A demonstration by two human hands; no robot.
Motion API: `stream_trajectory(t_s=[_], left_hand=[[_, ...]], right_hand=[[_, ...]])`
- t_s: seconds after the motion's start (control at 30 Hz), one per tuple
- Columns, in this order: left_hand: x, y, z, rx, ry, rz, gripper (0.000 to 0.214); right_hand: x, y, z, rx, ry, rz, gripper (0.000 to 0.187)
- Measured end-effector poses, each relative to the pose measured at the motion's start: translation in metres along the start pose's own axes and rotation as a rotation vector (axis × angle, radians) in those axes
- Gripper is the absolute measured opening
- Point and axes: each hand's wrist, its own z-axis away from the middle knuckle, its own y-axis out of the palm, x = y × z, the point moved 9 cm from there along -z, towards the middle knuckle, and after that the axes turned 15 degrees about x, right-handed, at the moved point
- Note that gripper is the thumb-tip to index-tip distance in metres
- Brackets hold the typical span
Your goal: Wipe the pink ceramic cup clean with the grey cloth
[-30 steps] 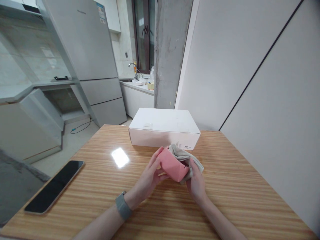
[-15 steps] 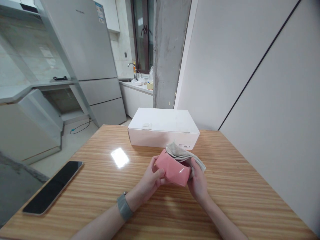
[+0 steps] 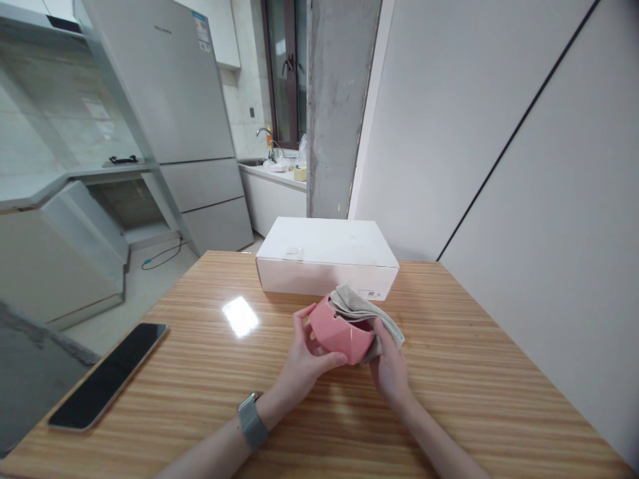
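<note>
A glossy pink faceted bowl with a small notch in its rim is held tilted above the table, its hollow side turned away from me. My left hand grips it from the left, thumb along the lower outside and fingers around the far edge. A folded grey cloth is tucked over the rim and into the bowl. My right hand pinches this cloth against the bowl's right wall, its thumb on top. The cloth and the wall hide some of the right fingers.
A white cardboard box stands just beyond my hands on the wood-grain table. At the left edge lies a black phone. Behind are a fridge, a sink counter and a white wall at the right.
The bowl has turned in my hands, bringing the rim notch into view. My left hand has shifted its grip, with the thumb now lower and farther right. The cloth has moved slightly left.
</note>
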Motion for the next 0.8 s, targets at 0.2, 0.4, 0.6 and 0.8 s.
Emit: stream_trajectory(t_s=[0.2, 0.4, 0.6, 0.8], left_hand=[[0.012, 0.002, 0.004, 0.01, -0.108, 0.197, 0.039], [0.006, 0.007, 0.003, 0.1, -0.103, 0.181, 0.048], [0.012, 0.018, 0.0, 0.283, -0.159, 0.258, 0.077], [0.019, 0.003, 0.001, 0.213, -0.213, 0.262, 0.067]], right_hand=[[0.009, -0.009, -0.006, -0.036, -0.027, -0.02, 0.034], [0.017, 0.008, -0.008, 0.098, 0.012, -0.05, 0.034], [0.022, 0.021, -0.004, 0.168, 0.011, -0.053, 0.034], [0.016, 0.02, -0.002, 0.132, 0.047, -0.066, 0.035]])
